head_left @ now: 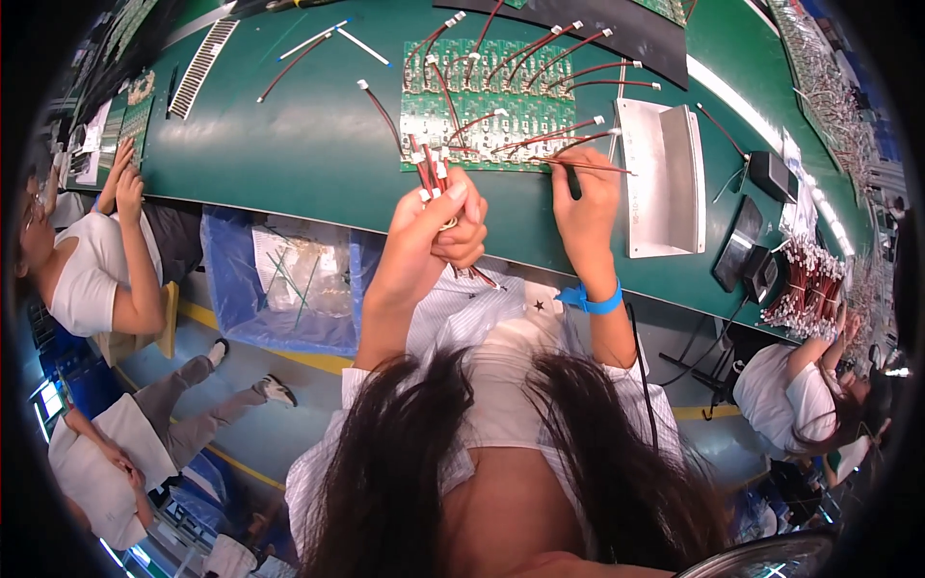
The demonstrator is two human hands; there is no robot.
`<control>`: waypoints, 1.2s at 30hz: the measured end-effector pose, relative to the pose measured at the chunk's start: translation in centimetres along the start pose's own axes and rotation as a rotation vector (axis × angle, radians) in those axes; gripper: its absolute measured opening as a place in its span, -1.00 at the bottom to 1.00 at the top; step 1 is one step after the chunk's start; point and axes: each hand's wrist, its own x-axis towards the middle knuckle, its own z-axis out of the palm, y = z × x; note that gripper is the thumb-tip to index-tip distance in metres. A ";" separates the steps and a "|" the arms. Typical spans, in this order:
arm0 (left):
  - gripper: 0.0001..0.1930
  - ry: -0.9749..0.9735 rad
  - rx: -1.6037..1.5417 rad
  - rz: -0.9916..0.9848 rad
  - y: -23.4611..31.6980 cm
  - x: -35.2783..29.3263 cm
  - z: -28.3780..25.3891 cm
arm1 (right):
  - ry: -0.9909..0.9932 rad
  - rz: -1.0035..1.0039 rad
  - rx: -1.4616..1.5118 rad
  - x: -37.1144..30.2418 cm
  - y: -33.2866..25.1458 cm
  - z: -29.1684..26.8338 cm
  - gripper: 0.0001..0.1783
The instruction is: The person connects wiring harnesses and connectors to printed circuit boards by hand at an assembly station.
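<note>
A green circuit board panel (487,118) lies on the table in front of me, with several red and black wire leads with white plugs standing out from it. My left hand (434,223) is closed around a bundle of such wire leads (430,166), their white plugs showing above the fist and some ends below it. At the panel's near right corner, my right hand (586,197) pinches a dark red wire lead (599,169) between thumb and fingers. A blue band circles the right wrist. Its fingertips partly hide the near edge of the panel.
Right of the panel stands a bent metal tray (665,183); beyond it are black devices (742,241) and a large bundle of wire leads (807,289). A blue-lined bin (231,289) stands below the table's left edge. Other people sit at both sides.
</note>
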 end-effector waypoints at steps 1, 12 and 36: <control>-0.77 -0.016 0.009 0.000 0.0 -0.3 0.1 | -0.008 0.007 -0.006 0.0 -0.2 -0.3 -0.87; -0.82 0.030 0.246 -0.028 -0.3 -2.5 2.0 | -0.043 0.194 0.333 -1.4 -4.5 -5.4 -0.94; -0.80 -0.147 0.397 -0.153 -3.0 -1.9 1.9 | -0.156 0.541 1.082 1.2 -6.6 -8.5 -0.87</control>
